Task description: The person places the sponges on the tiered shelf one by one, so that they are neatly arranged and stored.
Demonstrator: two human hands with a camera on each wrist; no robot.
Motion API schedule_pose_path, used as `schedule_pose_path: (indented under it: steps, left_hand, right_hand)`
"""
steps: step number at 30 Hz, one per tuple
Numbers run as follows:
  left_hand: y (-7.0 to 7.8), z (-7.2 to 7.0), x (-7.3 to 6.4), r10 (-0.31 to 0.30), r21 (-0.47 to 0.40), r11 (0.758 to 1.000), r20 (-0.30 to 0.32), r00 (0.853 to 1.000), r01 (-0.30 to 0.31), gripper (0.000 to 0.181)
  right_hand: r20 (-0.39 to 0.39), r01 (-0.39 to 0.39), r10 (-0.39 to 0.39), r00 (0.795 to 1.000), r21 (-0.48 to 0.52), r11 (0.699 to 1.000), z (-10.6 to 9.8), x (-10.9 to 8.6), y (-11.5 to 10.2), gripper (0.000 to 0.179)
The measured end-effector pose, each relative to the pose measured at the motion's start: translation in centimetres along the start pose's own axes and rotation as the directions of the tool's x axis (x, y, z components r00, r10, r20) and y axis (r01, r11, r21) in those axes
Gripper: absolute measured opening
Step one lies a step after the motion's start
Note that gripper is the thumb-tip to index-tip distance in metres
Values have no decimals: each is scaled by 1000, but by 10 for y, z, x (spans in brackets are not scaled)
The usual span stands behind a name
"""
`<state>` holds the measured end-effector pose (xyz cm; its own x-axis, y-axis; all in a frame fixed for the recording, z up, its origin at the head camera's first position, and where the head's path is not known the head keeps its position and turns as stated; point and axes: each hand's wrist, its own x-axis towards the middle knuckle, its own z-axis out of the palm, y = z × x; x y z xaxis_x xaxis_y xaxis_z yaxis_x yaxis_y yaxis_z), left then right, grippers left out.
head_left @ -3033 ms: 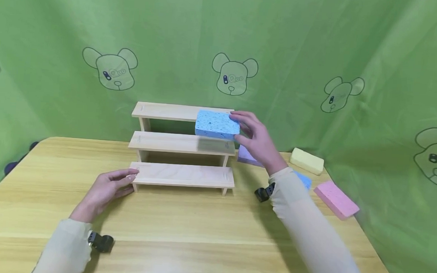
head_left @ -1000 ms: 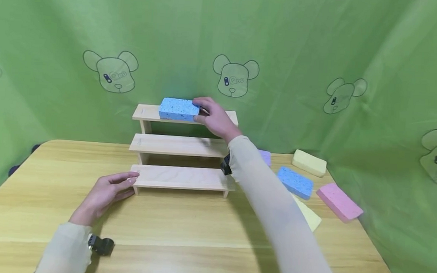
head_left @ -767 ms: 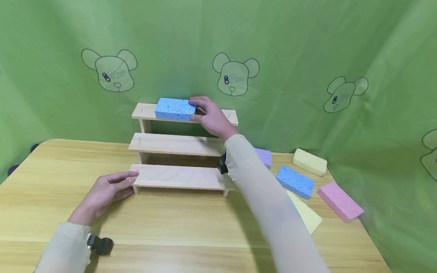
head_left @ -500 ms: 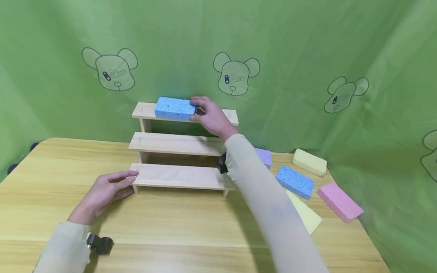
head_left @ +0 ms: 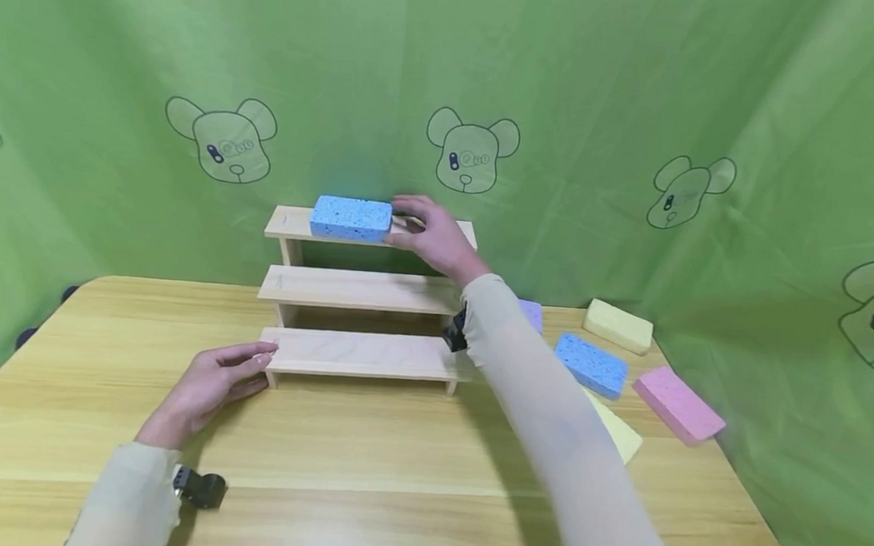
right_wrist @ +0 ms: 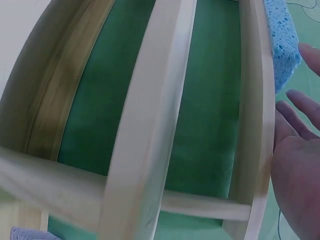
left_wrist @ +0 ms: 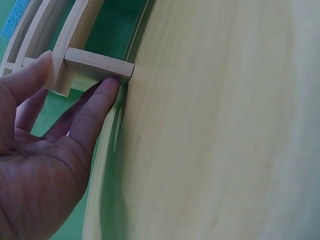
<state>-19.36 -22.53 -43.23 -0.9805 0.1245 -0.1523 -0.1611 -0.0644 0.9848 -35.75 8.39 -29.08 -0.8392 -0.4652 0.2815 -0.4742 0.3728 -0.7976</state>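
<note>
A blue sponge (head_left: 351, 219) lies flat on the top step of a three-tier wooden shelf (head_left: 361, 290), left of its middle. Just off the sponge's right end is my right hand (head_left: 439, 238), its thumb and fingers spread apart around nothing. In the right wrist view, a narrow gap shows between those fingers (right_wrist: 300, 107) and the sponge's corner. My left hand (head_left: 212, 383) grips the left end of the lowest step. The left wrist view has its thumb (left_wrist: 36, 77) on the step's edge and a fingertip against the short leg (left_wrist: 100, 65).
To the right on the table (head_left: 303, 499) lie another blue sponge (head_left: 591, 365), a pink sponge (head_left: 679, 405), two pale yellow sponges (head_left: 618, 325) and a purple sponge (head_left: 530, 314), partly behind my right sleeve. A green curtain (head_left: 344, 67) hangs close behind the shelf.
The blue sponge came left and down onto the top step in my right hand. That hand has since let go and drawn slightly right. My left hand keeps its place.
</note>
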Motion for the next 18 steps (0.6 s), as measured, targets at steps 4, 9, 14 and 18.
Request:
schedule_pose_path:
  steps: [4, 9, 14, 18]
  left_hand:
    - [-1, 0, 1, -5, -19, 1000, -6, 1000, 5, 48]
    - [-1, 0, 0, -12, -35, 999, -14, 1000, 12, 49]
    - [-1, 1, 0, -13, -42, 999, -9, 1000, 12, 50]
    - [-1, 0, 1, -11, -41, 999, -5, 1000, 11, 50]
  right_hand:
    - [11, 11, -12, 1000, 53, 999, -6, -10, 2, 62]
    - [13, 60, -61, 998, 81, 995, -15, -29, -6, 59]
    - [26, 91, -91, 995, 23, 996, -26, -54, -34, 53]
    - [32, 104, -104, 994, 3, 995, -31, -66, -35, 50]
